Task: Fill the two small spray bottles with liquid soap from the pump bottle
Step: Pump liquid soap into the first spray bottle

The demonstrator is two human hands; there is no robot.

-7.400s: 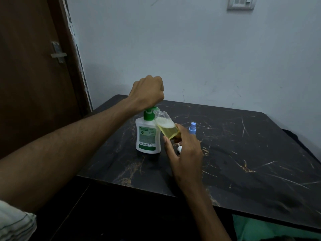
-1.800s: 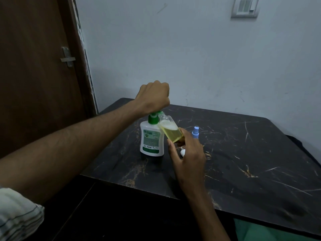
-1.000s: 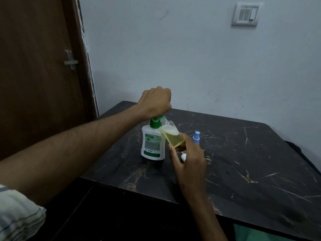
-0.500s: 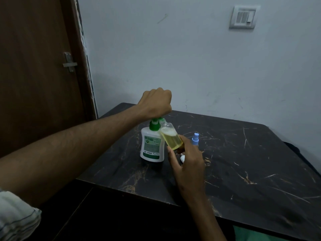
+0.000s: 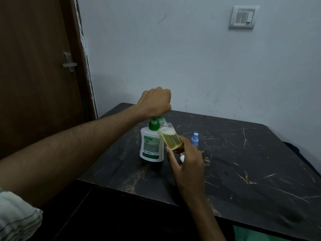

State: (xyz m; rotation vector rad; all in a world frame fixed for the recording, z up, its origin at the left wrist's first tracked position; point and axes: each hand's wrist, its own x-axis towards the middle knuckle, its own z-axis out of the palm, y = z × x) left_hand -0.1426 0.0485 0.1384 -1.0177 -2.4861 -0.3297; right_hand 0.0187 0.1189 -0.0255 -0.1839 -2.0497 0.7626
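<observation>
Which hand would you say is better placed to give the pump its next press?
Left. The left hand sits fisted on the pump bottle; the right hand holds the tilted spray bottle at the spout.

A single head-worn wide-angle camera looks forward and down from the person's near side of the counter [image 5: 243, 171], close enough for both forearms to fill the foreground, facing the wall [image 5: 191, 58] behind.

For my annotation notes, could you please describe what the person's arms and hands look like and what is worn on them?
Both forearms are bare, with no watch, ring or glove visible on the left hand or the right hand. The left arm has a pale sleeve with thin dark stripes, pushed up above the elbow. No sleeve shows on the right arm.
</observation>
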